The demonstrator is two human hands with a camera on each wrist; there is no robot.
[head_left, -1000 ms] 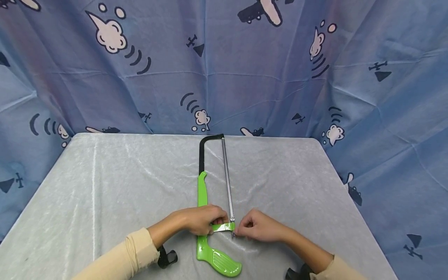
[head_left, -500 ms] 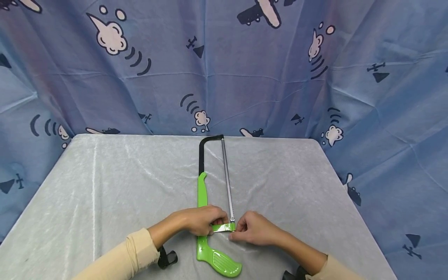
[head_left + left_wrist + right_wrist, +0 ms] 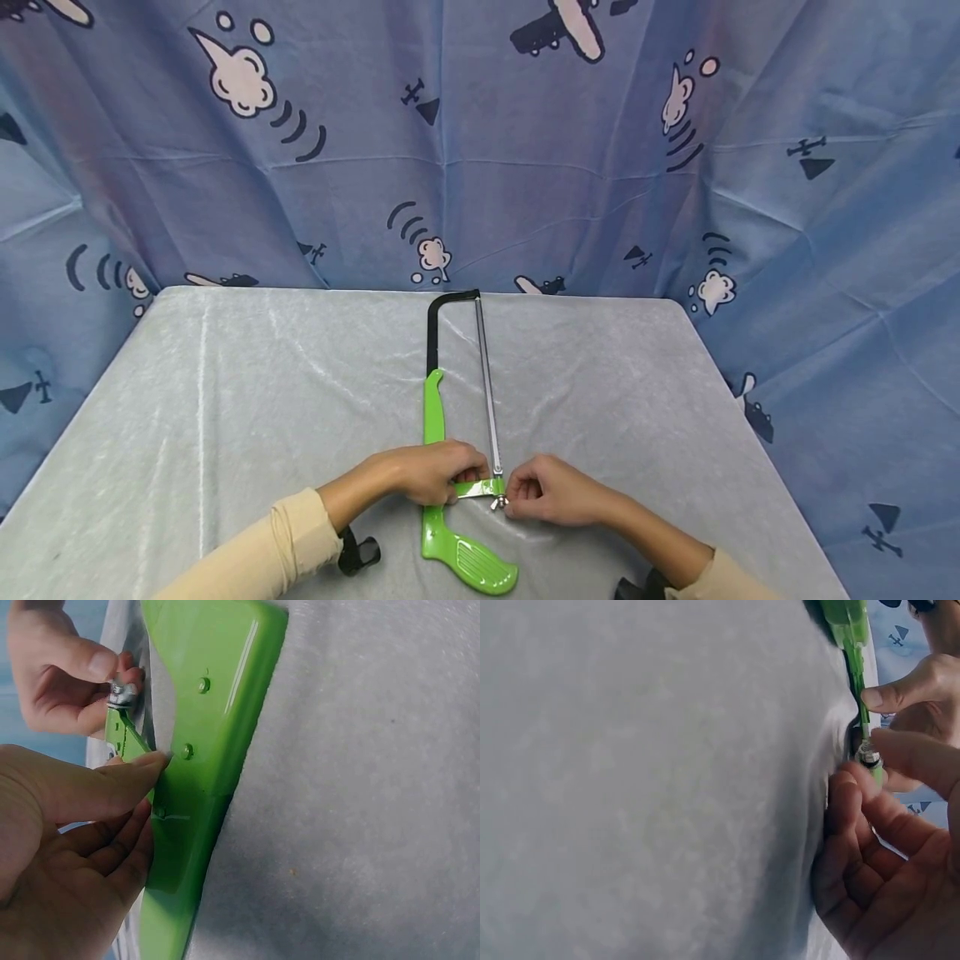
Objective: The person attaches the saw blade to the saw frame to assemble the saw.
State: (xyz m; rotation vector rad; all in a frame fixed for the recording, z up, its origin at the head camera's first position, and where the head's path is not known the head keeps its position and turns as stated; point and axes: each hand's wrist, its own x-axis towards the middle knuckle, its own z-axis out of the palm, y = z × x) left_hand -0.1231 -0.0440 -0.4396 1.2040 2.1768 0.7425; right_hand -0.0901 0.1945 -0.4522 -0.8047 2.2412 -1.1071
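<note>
A hacksaw [image 3: 433, 408] with a green handle and black front frame lies on the table, its blade side [image 3: 486, 383] to the right. My left hand [image 3: 438, 469] pinches the saw's short green crosspiece [image 3: 480, 487] between thumb and fingers, close to the handle. At the crosspiece's outer end sits a silver wing nut [image 3: 498, 503]. My right hand [image 3: 558, 492] has its thumb and curled fingers at that wing nut. In the left wrist view the right thumb lies against the wing nut [image 3: 121, 694]; the right wrist view shows it between thumb and fingertips.
A light grey plush cloth covers the table [image 3: 300, 375]. Behind and at both sides hangs a blue curtain [image 3: 480, 150] with plane and cloud prints. The saw's green grip [image 3: 480, 567] points toward the table's near side. Black straps [image 3: 358, 554] sit at the wrists.
My right fingers have shifted about the wing nut: half a second ago they covered it; now it shows with its wings turned. The left hand and the hacksaw have stayed put.
</note>
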